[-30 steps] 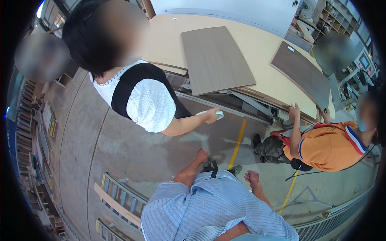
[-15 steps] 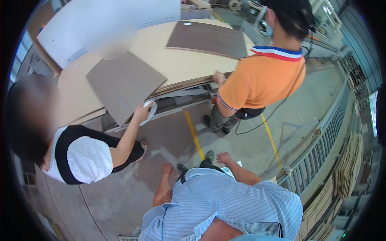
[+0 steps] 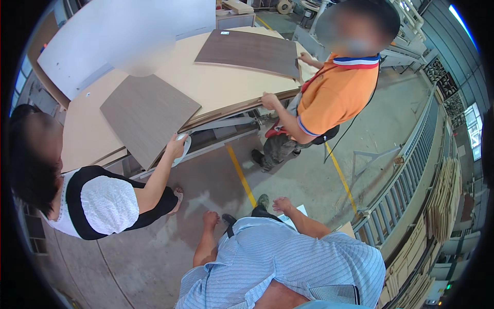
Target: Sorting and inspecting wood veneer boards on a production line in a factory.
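My left hand [image 3: 211,220] hangs low over the floor at the left of my striped shirt, its fingers curled in and nothing visible in them. On the other side, my right hand [image 3: 281,204] is held out in front of me, fingers loosely apart and holding nothing that I can see. Neither hand touches the work table. A white flat piece [image 3: 301,212] shows beside my right forearm, partly hidden by it. Both my shoes [image 3: 263,201] are just ahead of my shirt.
Ahead stands a table with a pale board top [image 3: 231,87] bearing two brown panels [image 3: 149,108]. A person in white and black holds a tape roll [image 3: 182,150] at its left. A person in orange [image 3: 337,92] stands right. A metal railing [image 3: 399,201] and stacked boards [image 3: 443,201] run along the right.
The person in orange has turned toward me, one hand now at the far brown panel's end. The table sits slightly further left in view. My left fingers look more curled.
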Demonstrator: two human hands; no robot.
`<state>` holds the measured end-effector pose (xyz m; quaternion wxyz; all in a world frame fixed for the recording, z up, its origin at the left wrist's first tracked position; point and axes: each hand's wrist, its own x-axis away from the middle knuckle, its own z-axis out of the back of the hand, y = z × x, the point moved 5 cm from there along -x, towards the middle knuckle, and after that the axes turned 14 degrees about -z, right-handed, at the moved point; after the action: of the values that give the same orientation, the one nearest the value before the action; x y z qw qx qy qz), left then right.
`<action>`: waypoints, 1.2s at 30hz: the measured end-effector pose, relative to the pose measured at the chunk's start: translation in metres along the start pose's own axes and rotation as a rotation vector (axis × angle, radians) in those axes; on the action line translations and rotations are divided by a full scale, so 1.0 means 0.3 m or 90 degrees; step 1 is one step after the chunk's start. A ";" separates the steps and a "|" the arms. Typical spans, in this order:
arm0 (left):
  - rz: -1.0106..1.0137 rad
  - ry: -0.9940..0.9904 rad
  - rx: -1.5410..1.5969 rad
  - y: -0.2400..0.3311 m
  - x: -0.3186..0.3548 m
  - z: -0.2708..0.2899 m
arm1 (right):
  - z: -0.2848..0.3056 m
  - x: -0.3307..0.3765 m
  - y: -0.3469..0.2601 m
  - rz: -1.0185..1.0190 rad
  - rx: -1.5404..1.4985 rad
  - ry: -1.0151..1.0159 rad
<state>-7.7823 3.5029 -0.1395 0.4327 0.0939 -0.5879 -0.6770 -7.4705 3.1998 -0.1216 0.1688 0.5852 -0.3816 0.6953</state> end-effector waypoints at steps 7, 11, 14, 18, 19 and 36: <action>0.037 0.071 0.039 0.027 0.028 0.013 | -0.066 0.097 -0.043 0.025 0.035 -0.022; 0.123 0.116 0.095 0.049 0.032 0.014 | -0.058 0.102 -0.031 0.010 -0.027 -0.011; 0.131 0.151 0.123 0.039 0.054 0.014 | -0.057 0.100 -0.029 0.020 -0.003 -0.020; -0.003 0.190 0.000 0.061 0.058 0.027 | -0.034 0.078 -0.017 0.022 -0.032 -0.071; -0.022 0.153 -0.007 0.064 0.046 0.025 | -0.026 0.077 -0.017 0.009 -0.030 -0.063; -0.122 -0.059 -0.018 0.012 -0.005 0.018 | -0.058 -0.120 0.011 0.330 0.433 0.031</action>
<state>-7.7832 3.5080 -0.1354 0.3399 0.1122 -0.5861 -0.7269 -7.4755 3.2177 -0.1570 -0.2052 0.4756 -0.2606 0.8148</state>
